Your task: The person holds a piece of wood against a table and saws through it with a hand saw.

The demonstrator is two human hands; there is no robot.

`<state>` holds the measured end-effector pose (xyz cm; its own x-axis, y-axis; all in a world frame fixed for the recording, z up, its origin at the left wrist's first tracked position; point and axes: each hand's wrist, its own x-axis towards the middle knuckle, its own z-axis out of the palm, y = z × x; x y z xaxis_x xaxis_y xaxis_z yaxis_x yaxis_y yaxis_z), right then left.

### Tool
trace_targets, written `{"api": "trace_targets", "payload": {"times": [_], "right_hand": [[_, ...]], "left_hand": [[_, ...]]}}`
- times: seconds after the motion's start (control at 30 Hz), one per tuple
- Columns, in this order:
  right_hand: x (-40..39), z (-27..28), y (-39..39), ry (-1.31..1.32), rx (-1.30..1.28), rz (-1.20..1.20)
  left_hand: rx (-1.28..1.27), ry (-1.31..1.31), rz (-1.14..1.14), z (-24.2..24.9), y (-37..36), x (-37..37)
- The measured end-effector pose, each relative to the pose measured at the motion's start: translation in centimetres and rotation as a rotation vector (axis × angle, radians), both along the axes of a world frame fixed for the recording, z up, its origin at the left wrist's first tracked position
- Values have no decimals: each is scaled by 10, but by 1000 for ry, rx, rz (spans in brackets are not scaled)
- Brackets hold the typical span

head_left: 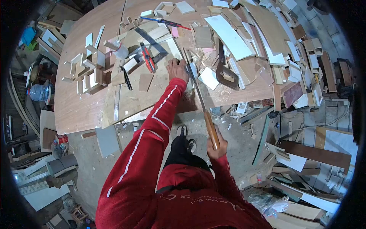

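My right hand (217, 147) is closed around the wooden handle (210, 128) of a long, thin-bladed hand saw. Its blade (196, 86) runs up past the table's front edge, just right of my left hand (177, 70). The left hand presses down with bent fingers on a pale strip of wood (174, 47), close beside the blade. How far the fingers wrap under the strip is hidden. Left of that hand lie red-and-black pliers (147, 58) and a dark metal square (152, 41). A second saw with a brown handle (227, 77) rests to the right.
Small box-like wooden assemblies (88, 72) stand on the table's left, near a white tub (121, 51). A blue-and-red tool (166, 23) lies farther back. White panels (230, 37) and offcuts pile up on the right. Scraps cover the floor, and boards (316, 154) lean at the right.
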<state>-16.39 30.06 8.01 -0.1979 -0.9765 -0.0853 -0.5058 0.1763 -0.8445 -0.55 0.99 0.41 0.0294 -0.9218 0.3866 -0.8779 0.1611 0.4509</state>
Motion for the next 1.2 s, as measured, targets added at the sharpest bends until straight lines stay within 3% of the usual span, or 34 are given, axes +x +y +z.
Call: {"api": "trace_targets", "payload": {"times": [0.17, 0.27, 0.3, 0.4, 0.43, 0.6, 0.67, 0.8, 0.87, 0.97, 1.07, 1.2], "right_hand": [[-3, -12, 48, 230, -372, -42], [0, -17, 9, 52, -216, -3], [7, -2, -8, -19, 12, -18], [-2, -6, 13, -24, -100, 8], [-2, -8, 25, 163, -320, 1], [-4, -1, 33, 102, -251, -30], [3, 1, -6, 52, 26, 3], [-3, 2, 13, 55, -48, 10], [-10, -13, 50, 210, -313, -14], [-7, -3, 44, -16, -198, -42], [6, -1, -22, 30, -49, -13], [2, -6, 3, 13, -95, -21]], "left_hand": [[23, -15, -6, 1, 0, 1], [43, 11, -24, 3, 1, 1], [45, 7, -23, 2, 4, 2], [22, 28, -13, 1, 5, 0], [28, 23, -13, 6, 4, -1], [41, 1, -24, 7, 1, -1], [23, 13, -32, 3, 0, 2], [27, 16, -5, 10, 7, -2], [18, 16, -4, 10, 3, -1], [35, 9, -11, 3, 2, 1], [20, 20, -24, 4, 6, 2], [7, 34, -21, -5, 9, 1]]}}
